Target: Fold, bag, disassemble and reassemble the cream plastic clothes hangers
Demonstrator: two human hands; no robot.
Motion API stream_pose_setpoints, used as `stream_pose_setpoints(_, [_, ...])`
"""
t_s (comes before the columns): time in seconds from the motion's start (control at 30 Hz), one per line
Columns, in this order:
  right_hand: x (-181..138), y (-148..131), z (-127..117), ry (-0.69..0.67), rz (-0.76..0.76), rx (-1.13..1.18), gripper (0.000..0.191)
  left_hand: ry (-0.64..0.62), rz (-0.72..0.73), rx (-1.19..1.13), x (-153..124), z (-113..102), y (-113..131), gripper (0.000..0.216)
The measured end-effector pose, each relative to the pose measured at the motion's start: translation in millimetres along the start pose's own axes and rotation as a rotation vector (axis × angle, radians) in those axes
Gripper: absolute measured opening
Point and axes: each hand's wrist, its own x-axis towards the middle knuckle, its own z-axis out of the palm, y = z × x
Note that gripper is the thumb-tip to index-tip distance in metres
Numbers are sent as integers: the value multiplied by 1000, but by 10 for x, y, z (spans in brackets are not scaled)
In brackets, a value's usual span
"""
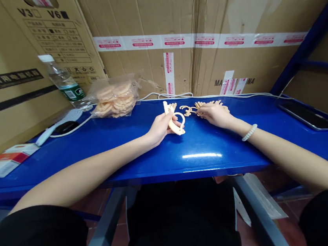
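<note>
My left hand (161, 126) is closed around a stack of pale orange, hook-shaped plastic pieces (176, 120) held just above the blue table (185, 152). My right hand (214, 114) rests fingers-down on a loose pile of the same plastic pieces (197, 107) at the back of the table, its fingers bent over them. A white bead bracelet (249, 132) sits on my right wrist.
A clear bag of more orange pieces (115, 97) lies at the back left, beside a water bottle (66, 84). A white hairbrush (59, 125), a red-and-white box (6, 158), a white cable (175, 95) and a phone (307, 114) lie around. Cardboard boxes wall the back.
</note>
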Motion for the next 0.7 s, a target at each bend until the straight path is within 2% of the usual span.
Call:
stream_pose_setpoints(0.2, [-36, -11, 47, -24, 149, -79, 37, -6, 3, -26, 8, -5, -8, 32])
stream_pose_setpoints(0.37, [-27, -29, 19, -39, 169, -119, 21, -2, -24, -53, 26, -7, 10, 34])
stream_pose_setpoints(0.47, [-12, -21, 8, -40, 212, -122, 18, 1, -45, -74, 46, -15, 14, 32])
stream_pose_setpoints(0.7, [-14, 28, -5, -41, 85, -48, 19, 12, -55, -77, 54, -20, 26, 33])
